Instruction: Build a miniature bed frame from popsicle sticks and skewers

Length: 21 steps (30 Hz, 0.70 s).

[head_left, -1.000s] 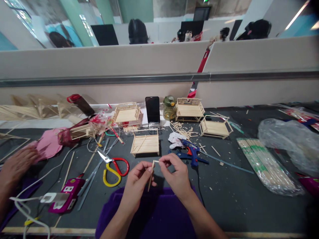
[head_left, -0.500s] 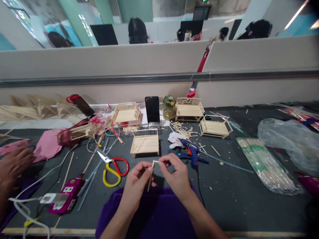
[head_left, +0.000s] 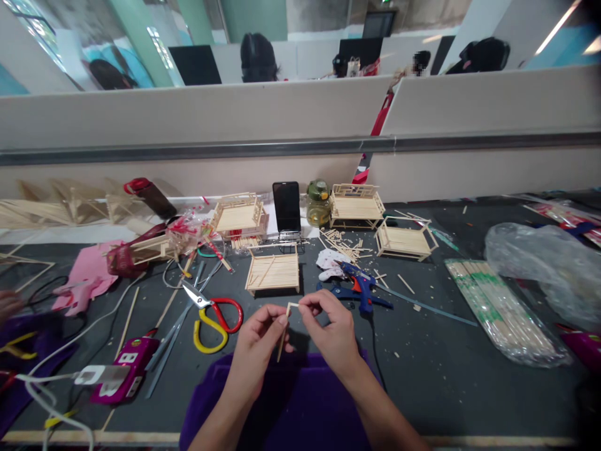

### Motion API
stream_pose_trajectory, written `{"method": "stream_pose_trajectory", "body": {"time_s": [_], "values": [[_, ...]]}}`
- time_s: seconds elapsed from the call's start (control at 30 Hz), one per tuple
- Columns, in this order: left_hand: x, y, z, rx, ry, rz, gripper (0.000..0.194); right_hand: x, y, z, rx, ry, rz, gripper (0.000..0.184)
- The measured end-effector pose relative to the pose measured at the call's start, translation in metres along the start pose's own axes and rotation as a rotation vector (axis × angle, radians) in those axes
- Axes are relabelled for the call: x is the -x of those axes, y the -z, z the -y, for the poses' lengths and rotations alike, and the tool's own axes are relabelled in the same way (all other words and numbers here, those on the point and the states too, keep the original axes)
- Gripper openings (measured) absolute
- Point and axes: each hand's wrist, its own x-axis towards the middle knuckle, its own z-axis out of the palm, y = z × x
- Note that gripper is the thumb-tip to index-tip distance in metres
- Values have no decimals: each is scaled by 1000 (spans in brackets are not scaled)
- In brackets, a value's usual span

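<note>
Between finger and thumb, my left hand [head_left: 265,338] pinches a thin wooden stick [head_left: 282,346] that slants downward. A short wooden stick [head_left: 293,305] meets its top end at about a right angle, and my right hand [head_left: 328,329] pinches the far end of that short piece. Both hands are over the front of the table, above a purple cloth [head_left: 291,401]. Just beyond them stands a small bed-like frame of sticks [head_left: 275,272] with loose sticks on it. Right of it lies a blue glue gun [head_left: 364,288]; to the left are scissors [head_left: 211,316] with red and yellow handles.
More stick models [head_left: 357,207] stand at the back beside a phone [head_left: 287,210] on a stand and a green-lidded bottle [head_left: 319,203]. A bag of sticks [head_left: 507,313] lies right. A purple power strip [head_left: 126,369] with white cables is left, near a co-worker's hand [head_left: 9,305].
My hands and the two sticks stay in place. At the left, the co-worker's hand has drawn back toward the edge, and a pink glue gun now lies on the table there.
</note>
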Motion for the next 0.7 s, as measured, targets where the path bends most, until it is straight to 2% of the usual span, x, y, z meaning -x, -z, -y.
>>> {"method": "stream_pose_trajectory", "body": {"time_s": [0.7], "values": [[-1, 0, -1, -3, -11, 7, 22, 0, 0, 1, -6, -5, 8, 9]]}}
